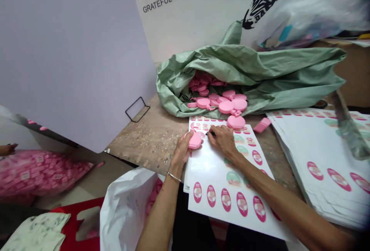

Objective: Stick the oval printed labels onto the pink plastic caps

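Pink case (194,140) sits in the left hand (185,145).

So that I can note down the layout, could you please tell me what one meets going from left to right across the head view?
Clear bag of pink pieces, black wire frame, left hand holding a pink case, right hand, loose pink piece, stack of sticker sheets.

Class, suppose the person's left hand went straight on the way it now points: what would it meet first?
The left hand, holding a pink case, would probably meet the loose pink cases at the mouth of the green bag; its height above the table is unclear.
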The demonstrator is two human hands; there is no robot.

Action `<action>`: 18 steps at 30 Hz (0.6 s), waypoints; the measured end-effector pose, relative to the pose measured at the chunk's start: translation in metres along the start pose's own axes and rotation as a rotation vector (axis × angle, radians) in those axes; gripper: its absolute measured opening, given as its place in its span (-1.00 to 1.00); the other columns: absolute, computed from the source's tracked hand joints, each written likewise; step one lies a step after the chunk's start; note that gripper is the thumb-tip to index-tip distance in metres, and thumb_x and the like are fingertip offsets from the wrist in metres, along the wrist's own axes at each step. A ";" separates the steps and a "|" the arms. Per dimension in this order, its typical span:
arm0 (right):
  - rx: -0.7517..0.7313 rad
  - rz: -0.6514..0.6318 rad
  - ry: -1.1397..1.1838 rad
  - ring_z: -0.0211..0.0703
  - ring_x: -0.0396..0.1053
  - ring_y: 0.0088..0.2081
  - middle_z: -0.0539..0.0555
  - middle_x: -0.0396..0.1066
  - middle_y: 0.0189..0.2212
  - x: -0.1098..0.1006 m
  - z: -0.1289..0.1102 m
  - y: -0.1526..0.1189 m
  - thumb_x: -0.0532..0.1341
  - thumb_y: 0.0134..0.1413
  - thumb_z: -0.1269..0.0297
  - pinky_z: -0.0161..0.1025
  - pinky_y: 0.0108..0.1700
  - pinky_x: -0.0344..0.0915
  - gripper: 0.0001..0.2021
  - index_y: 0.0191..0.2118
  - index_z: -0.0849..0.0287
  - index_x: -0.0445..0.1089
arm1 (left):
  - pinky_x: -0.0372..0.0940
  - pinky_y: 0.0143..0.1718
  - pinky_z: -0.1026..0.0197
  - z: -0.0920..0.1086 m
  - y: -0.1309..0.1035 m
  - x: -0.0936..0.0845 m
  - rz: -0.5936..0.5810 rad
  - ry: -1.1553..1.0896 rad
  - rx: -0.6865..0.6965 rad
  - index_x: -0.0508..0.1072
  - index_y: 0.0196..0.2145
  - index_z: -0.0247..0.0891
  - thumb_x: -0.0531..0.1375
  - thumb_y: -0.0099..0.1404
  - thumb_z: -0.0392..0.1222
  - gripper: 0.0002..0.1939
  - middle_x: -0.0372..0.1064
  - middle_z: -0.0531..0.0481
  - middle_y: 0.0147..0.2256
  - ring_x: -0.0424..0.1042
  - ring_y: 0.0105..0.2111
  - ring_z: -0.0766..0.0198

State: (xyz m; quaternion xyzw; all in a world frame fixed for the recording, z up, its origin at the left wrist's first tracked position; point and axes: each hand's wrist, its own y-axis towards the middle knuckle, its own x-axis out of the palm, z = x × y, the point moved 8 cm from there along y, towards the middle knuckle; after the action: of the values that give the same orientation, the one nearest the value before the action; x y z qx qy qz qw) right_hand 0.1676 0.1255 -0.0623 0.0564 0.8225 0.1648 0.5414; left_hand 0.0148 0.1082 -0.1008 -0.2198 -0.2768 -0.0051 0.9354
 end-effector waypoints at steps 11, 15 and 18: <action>0.067 0.004 0.028 -0.09 0.29 -0.29 0.04 0.47 -0.46 0.005 0.006 0.000 0.12 0.08 0.28 -0.17 -0.26 -0.12 -0.88 -0.40 0.16 0.35 | 0.50 -0.33 0.13 0.001 -0.002 0.002 -0.005 0.005 -0.001 0.39 -0.28 -0.35 0.35 0.10 -0.10 -0.68 0.49 -0.15 -0.31 0.57 -0.31 0.08; 0.072 -0.002 0.016 -0.05 0.29 -0.25 0.08 0.47 -0.43 0.003 0.004 0.000 0.10 0.10 0.27 -0.16 -0.25 -0.12 -0.86 -0.39 0.17 0.35 | 0.50 -0.32 0.14 0.002 -0.002 0.003 -0.009 0.010 0.005 0.40 -0.27 -0.34 0.34 0.11 -0.10 -0.68 0.49 -0.15 -0.31 0.56 -0.30 0.09; 0.085 -0.034 0.032 -0.09 0.31 -0.27 0.05 0.47 -0.44 0.005 0.006 0.001 0.11 0.09 0.27 -0.17 -0.23 -0.08 -0.87 -0.40 0.15 0.35 | 0.49 -0.32 0.15 0.002 -0.002 0.003 -0.009 0.015 0.005 0.39 -0.29 -0.34 0.34 0.12 -0.11 -0.70 0.49 -0.14 -0.32 0.56 -0.31 0.10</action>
State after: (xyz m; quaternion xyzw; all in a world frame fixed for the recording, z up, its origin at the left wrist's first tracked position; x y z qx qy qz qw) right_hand 0.1705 0.1289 -0.0686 0.0627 0.8382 0.1216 0.5279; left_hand 0.0160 0.1073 -0.0973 -0.2163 -0.2706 -0.0101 0.9380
